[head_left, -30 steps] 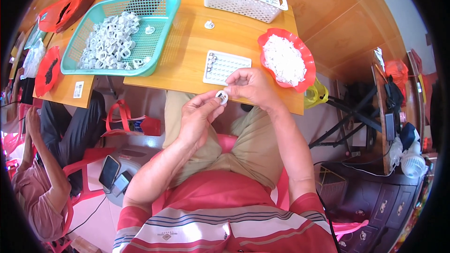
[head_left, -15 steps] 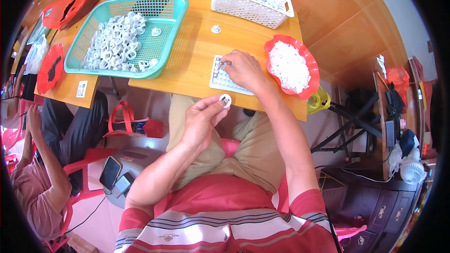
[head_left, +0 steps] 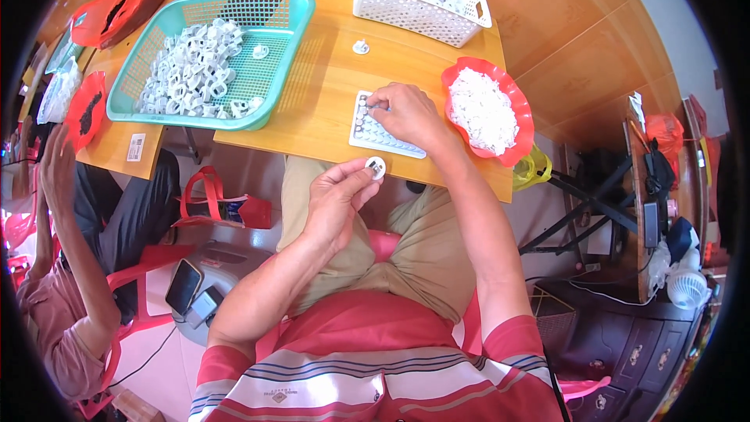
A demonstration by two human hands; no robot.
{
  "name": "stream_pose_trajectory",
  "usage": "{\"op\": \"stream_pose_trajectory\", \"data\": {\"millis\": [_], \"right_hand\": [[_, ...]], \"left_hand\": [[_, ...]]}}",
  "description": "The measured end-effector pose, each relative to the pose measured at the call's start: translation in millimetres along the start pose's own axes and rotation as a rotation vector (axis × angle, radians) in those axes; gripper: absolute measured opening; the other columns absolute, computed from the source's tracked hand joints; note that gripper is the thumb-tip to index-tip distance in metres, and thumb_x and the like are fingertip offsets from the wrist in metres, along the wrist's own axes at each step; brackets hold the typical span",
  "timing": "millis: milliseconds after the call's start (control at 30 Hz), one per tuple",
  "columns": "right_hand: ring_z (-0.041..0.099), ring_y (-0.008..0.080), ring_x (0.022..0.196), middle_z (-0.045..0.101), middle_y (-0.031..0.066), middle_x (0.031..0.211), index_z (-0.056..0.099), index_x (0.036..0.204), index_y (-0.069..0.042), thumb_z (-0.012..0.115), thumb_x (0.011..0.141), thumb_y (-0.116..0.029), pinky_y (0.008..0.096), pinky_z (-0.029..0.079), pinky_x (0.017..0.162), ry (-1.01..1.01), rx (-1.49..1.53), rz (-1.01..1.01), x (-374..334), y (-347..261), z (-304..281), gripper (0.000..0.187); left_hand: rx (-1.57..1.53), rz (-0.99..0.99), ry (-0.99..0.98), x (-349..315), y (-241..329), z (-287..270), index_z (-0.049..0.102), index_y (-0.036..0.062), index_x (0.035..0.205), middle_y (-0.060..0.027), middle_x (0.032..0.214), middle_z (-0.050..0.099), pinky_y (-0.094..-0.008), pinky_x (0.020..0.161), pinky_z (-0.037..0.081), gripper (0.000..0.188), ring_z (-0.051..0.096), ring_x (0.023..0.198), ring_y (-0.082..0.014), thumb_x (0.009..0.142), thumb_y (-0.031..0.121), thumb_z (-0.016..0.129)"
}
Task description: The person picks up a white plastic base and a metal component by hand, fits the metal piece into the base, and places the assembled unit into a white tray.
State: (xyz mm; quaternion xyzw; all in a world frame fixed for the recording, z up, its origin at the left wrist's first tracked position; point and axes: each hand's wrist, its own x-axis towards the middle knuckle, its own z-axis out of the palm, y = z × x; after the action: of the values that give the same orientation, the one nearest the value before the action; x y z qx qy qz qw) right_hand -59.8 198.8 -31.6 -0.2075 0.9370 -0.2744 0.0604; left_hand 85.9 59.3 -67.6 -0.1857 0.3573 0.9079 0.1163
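My left hand [head_left: 337,197], just off the table's front edge, pinches a small round white plastic part [head_left: 376,168] with a dark and metallic middle. My right hand [head_left: 408,116] reaches over a white tray [head_left: 388,145] with rows of small round pieces in it. Its thumb and forefinger close together at the tray's far left corner, next to some silvery pieces. Whether a piece is between those fingertips is too small to make out. The hand covers the tray's right part.
A teal basket [head_left: 269,101] of grey-white plastic parts stands left. A white basket [head_left: 418,19] stands at the back, and a red dish [head_left: 525,119] of small white pieces at right. One loose white part [head_left: 360,47] lies mid-table. A co-worker's hand [head_left: 58,160] is far left, near a red dish [head_left: 95,113].
The co-worker's hand at the far left has risen toward the dark-filled red dish. My own hands have hardly moved; the left keeps hold of the round part.
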Motion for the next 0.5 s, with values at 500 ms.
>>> {"op": "stream_pose_trajectory", "data": {"millis": [500], "right_hand": [[0.068,0.0338,0.086,0.07,0.0199,0.089,0.072,0.09,-0.001,0.067,0.074,-0.017,0.0404,0.053,0.079,-0.01,-0.068,0.016,3.8,3.5,-0.8,0.023]], "left_hand": [[0.007,-0.011,0.016,0.6,-0.3,1.4,0.062,-0.0019,0.11,-0.0097,0.102,0.069,-0.0245,0.077,0.056,0.02,0.067,0.089,-0.0159,0.09,0.003,0.064]]}}
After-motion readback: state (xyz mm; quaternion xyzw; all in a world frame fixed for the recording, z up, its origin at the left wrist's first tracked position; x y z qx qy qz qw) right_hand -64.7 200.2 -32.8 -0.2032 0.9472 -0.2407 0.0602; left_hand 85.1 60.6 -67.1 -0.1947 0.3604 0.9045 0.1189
